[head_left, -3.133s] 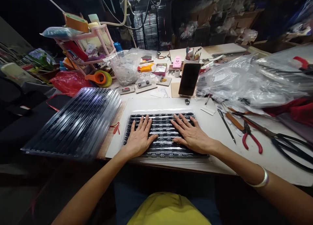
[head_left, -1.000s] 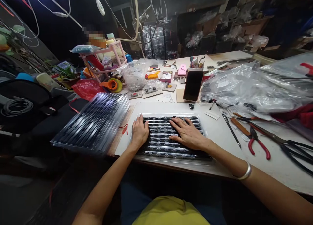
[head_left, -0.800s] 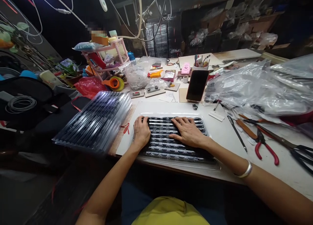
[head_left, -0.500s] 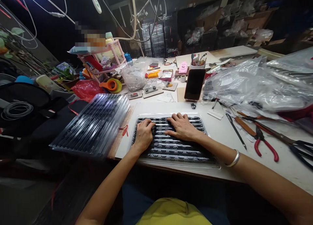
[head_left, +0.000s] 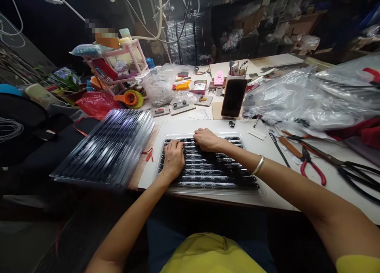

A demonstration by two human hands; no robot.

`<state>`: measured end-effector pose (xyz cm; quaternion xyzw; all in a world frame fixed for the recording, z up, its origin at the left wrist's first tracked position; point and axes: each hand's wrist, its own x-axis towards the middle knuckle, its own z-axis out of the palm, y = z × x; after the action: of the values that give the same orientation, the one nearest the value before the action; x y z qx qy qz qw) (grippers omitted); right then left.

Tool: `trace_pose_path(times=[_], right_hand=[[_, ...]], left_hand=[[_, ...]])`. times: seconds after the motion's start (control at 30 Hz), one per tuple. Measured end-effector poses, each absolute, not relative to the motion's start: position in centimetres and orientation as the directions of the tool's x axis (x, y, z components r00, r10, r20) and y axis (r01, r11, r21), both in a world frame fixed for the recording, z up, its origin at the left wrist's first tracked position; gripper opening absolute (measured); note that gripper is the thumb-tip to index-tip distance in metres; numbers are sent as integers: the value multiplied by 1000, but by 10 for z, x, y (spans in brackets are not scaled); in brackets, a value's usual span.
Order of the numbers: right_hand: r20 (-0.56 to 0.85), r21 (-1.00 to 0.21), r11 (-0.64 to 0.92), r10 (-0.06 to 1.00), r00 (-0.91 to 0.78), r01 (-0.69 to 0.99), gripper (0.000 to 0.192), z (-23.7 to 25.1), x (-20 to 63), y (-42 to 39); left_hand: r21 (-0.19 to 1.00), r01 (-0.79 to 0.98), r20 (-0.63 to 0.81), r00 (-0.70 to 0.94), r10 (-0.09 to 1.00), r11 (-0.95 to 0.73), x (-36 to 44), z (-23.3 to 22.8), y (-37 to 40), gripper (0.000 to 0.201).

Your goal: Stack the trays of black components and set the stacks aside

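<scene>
A clear plastic tray (head_left: 246, 190) lies in front of me, filled with rows of narrow black strips (head_left: 204, 179) whose exact kind I cannot make out. My left hand (head_left: 174, 161) rests over the strips' left ends, its fingers laid on them side by side. Farther back, near the top rows, my right hand (head_left: 207, 139) is curled closed against the strips. Its fingertips point down and away, so whatever they pinch is hidden.
To the left stands a stack of similar filled trays (head_left: 103, 150). A phone (head_left: 234, 98) leans upright behind the tray. Pliers (head_left: 311, 166), large scissors (head_left: 344, 166) and a black pen-like tool (head_left: 279, 149) lie on the right. Clear plastic bags (head_left: 291, 95) are heaped behind them.
My right hand has shifted left and slightly away from me, and its spread fingers have curled in. My left hand stays at the strips' left ends. The whole view has shifted slightly.
</scene>
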<state>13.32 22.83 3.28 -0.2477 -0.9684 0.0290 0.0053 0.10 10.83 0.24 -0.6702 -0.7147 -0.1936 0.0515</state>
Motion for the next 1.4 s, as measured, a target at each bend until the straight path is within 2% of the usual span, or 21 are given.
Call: trace_pose_path(times=[0.3, 0.4, 0.53, 0.67, 0.77, 0.87, 0.97, 1.1, 1.17, 1.27, 1.4], right_hand=[[157, -41, 792, 607, -779, 609, 40, 13, 194, 176], [146, -52, 755, 653, -743, 653, 49, 6, 231, 166], [94, -66, 728, 685, -722, 682, 61, 2, 259, 160], [97, -74, 718, 696, -711, 692, 61, 2, 258, 157], [115, -95, 722, 691, -713, 685, 62, 1, 256, 158], [146, -102, 724, 689, -710, 682, 62, -2, 256, 159], [156, -107, 721, 692, -705, 685, 63, -4, 257, 160], [134, -98, 714, 700, -702, 693, 64, -5, 256, 159], [113, -91, 711, 703, -702, 698, 64, -2, 255, 159], [67, -138, 709, 703, -708, 691, 65, 5, 257, 163], [66, -237, 677, 727, -683, 697, 67, 15, 266, 177]], left_hand=[[144, 989, 253, -5, 967, -33, -4, 5, 115, 25], [106, 992, 202, 39, 979, -62, -11, 10, 122, 23], [51, 977, 81, 203, 976, -208, -15, 24, 135, 13], [25, 936, -45, 353, 935, -352, -10, 37, 152, 8], [17, 918, -102, 397, 912, -397, -4, 42, 163, 14], [15, 919, -125, 393, 911, -394, -3, 44, 166, 14], [-6, 949, -81, 312, 946, -314, 1, 43, 153, 11], [-46, 992, 90, 125, 988, -121, 18, 29, 116, 40], [-29, 995, 141, 101, 985, -98, 26, 20, 100, 51], [13, 990, 72, 143, 987, -144, 31, 9, 90, 63], [30, 990, 16, 141, 990, -141, 31, 6, 92, 66]])
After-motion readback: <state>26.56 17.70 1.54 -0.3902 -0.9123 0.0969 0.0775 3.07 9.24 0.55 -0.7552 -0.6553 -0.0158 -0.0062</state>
